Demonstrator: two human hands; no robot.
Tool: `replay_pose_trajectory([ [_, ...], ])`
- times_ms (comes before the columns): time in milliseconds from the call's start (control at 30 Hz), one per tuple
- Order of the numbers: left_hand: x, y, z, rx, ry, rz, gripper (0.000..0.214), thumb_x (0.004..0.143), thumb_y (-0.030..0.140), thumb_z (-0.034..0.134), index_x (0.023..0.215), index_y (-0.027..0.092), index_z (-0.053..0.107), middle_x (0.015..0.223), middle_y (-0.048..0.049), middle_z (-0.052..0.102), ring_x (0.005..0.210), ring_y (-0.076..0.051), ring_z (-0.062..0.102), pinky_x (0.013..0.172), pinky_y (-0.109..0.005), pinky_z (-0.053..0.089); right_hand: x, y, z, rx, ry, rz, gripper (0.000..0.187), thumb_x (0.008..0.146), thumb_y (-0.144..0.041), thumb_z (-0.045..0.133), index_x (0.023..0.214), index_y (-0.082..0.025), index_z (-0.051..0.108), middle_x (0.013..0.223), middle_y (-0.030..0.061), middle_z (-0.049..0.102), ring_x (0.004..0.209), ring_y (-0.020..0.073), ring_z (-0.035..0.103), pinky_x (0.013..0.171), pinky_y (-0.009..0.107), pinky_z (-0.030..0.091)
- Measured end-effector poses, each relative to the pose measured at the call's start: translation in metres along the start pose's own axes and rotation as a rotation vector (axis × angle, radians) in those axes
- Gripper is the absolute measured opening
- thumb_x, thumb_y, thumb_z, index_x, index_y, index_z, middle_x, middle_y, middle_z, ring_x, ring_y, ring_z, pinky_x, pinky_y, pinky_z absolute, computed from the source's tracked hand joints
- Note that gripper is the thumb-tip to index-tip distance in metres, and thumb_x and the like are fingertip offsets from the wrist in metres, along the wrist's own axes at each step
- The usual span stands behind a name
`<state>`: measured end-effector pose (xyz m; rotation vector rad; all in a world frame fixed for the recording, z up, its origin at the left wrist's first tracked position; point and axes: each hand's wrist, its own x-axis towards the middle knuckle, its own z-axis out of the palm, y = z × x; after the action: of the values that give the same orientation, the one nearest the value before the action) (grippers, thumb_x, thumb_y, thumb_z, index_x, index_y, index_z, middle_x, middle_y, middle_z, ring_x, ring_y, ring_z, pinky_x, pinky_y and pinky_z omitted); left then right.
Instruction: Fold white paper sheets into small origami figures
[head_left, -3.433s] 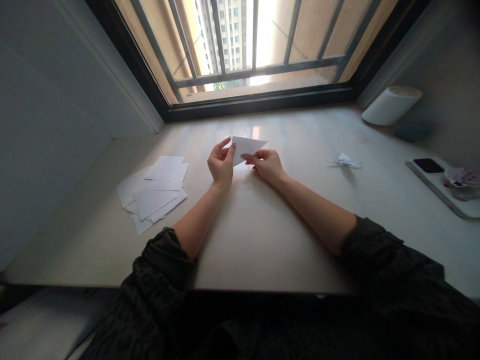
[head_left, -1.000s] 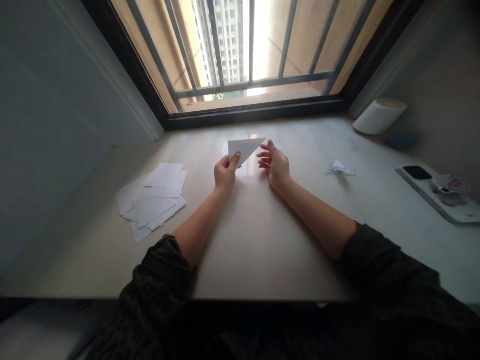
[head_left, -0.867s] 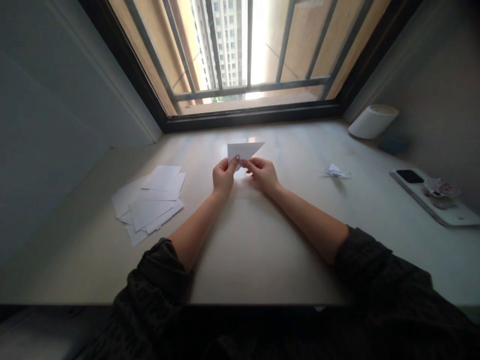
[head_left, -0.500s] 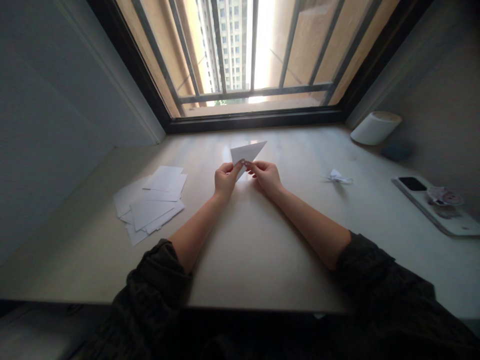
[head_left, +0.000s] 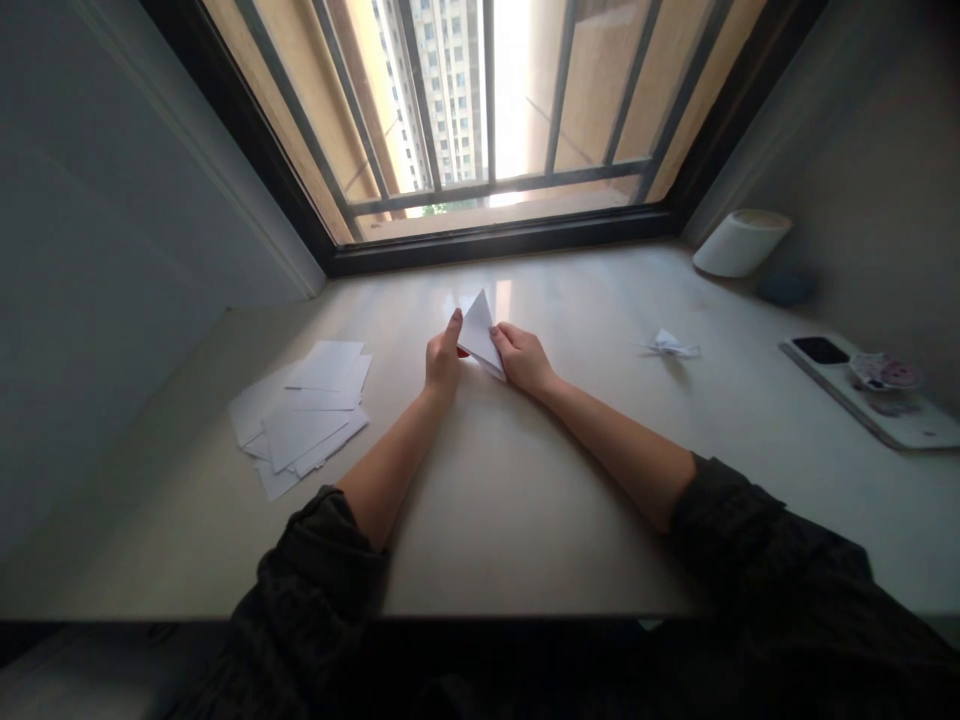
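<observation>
A white sheet of paper [head_left: 480,333], folded into a triangle with one point upward, is held above the sill near the window. My right hand [head_left: 527,360] grips its right edge, thumb on the front face and the other fingers mostly hidden behind. At the paper's left edge is my left hand [head_left: 442,358], its thumb raised off the sheet. The left fingertips show just under the lower left edge, seemingly touching it. A small folded white paper piece [head_left: 670,345] lies on the sill to the right of my hands.
Loose white paper sheets [head_left: 311,415] lie in an overlapping pile at left. On the right are a phone [head_left: 862,385] with a round grip and a white cylindrical object [head_left: 742,243]. A barred window [head_left: 495,235] closes the back of the pale sill [head_left: 525,540].
The folded paper has turned, so its long point no longer aims up and right. My left thumb has lifted from it, and my right hand has shifted its hold to the right edge.
</observation>
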<state>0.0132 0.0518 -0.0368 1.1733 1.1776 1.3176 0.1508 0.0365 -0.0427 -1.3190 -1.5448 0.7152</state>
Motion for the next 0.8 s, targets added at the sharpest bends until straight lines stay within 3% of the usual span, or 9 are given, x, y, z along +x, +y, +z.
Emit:
replay_pose_trajectory([
  [200,0.004,0.003,-0.007,0.012,-0.099,-0.113,0.04,0.064,0.053,0.075,0.069,0.014,0.067,0.057,-0.0014,0.06,0.051,-0.012,0.053,0.048,-0.023,0.038,0.001,-0.001,-0.001,-0.085,-0.082,-0.042,0.036,0.092,-0.044,0.041,0.063,-0.022,0.044,0.06,-0.0013,0.05,0.06,0.0148,0.044,0.059,0.028,0.029],
  [533,0.009,0.029,-0.017,-0.031,-0.293,-0.264,0.046,0.055,0.051,0.083,0.08,0.013,0.075,0.075,-0.0095,0.072,0.064,-0.02,0.065,0.058,-0.029,0.049,-0.002,-0.004,-0.002,-0.152,-0.045,-0.117,0.036,0.092,-0.047,0.043,0.068,-0.023,0.053,0.065,0.0007,0.057,0.061,0.0155,0.046,0.06,0.028,0.031],
  [800,0.004,0.019,-0.01,-0.091,-0.079,-0.129,0.044,0.052,0.048,0.086,0.075,0.013,0.074,0.069,-0.0053,0.069,0.057,-0.013,0.06,0.055,-0.025,0.046,-0.004,-0.01,-0.001,0.007,-0.091,-0.053,0.051,0.086,-0.062,0.046,0.062,-0.02,0.06,0.061,0.0007,0.057,0.06,0.0138,0.047,0.058,0.027,0.033],
])
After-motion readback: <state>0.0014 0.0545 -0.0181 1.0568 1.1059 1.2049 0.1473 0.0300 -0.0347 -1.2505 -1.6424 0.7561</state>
